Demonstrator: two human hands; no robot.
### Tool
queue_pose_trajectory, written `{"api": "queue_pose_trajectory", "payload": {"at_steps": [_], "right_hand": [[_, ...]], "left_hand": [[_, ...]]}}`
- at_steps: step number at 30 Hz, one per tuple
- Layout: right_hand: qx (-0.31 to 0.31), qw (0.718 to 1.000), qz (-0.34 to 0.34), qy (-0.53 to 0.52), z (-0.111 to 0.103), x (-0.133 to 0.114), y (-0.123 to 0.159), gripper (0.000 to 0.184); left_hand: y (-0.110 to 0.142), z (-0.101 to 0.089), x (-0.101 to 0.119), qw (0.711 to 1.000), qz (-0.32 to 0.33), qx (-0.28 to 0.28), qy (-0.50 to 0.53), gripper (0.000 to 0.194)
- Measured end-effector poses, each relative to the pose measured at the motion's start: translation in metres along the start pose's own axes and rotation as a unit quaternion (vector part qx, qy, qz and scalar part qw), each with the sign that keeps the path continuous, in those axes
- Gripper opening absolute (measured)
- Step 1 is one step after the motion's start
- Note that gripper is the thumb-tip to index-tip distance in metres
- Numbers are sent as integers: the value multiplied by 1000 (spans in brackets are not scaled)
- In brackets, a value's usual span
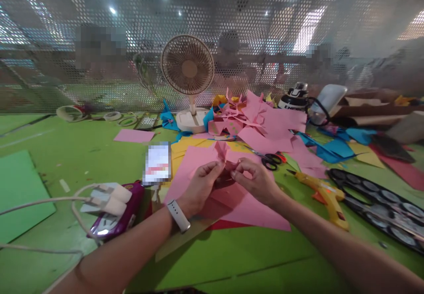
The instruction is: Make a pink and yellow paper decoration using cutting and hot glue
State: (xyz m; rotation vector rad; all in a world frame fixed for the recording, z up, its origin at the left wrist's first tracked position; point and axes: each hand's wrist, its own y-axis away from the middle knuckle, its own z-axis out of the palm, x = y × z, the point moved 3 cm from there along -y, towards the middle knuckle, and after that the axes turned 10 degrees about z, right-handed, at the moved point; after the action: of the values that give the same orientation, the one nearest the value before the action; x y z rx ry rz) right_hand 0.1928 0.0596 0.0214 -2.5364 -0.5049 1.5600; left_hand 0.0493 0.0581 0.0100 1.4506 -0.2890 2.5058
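Between my two hands is a small folded piece of pink paper, held up above larger flat pink sheets. My left hand, with a white band on its wrist, pinches the paper between thumb and fingers. From the right, my right hand grips the paper's edge with thumb and forefinger. Part of the folded paper is hidden behind the fingers. Black-handled scissors lie just beyond my right hand. A yellow glue gun rests to the right of it.
A small fan stands at the back, beside a heap of pink paper scraps. On the left are a phone and a purple power strip with corded plugs. A black palette-like tray sits at right. A perforated screen rises behind.
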Motion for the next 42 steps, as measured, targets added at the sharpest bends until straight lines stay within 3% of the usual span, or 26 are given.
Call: {"api": "queue_pose_trajectory", "payload": {"at_steps": [5, 25, 28, 31, 36, 42], "right_hand": [[-4, 1000, 15, -3, 0, 1, 0, 20], [-12, 1000, 9, -17, 4, 3, 1, 18], [47, 994, -8, -98, -3, 0, 1, 10], [117, 980, 21, -163, -12, 1, 3, 13], [-78, 972, 115, -189, 11, 11, 5, 28], [-73, 956, 125, -254, 25, 24, 4, 32]], "left_hand": [[0, 1, 2, 1000, 0, -20, -12, 19], [-2, -1, -2, 999, 35, 2, -40, 24], [-3, -3, 3, 997, 55, 25, -48, 22], [-4, -4, 7, 993, 87, 44, -62, 19], [-2, -2, 6, 985, 127, 28, -109, 17], [-1, 0, 5, 988, 130, 20, -85, 16]]}}
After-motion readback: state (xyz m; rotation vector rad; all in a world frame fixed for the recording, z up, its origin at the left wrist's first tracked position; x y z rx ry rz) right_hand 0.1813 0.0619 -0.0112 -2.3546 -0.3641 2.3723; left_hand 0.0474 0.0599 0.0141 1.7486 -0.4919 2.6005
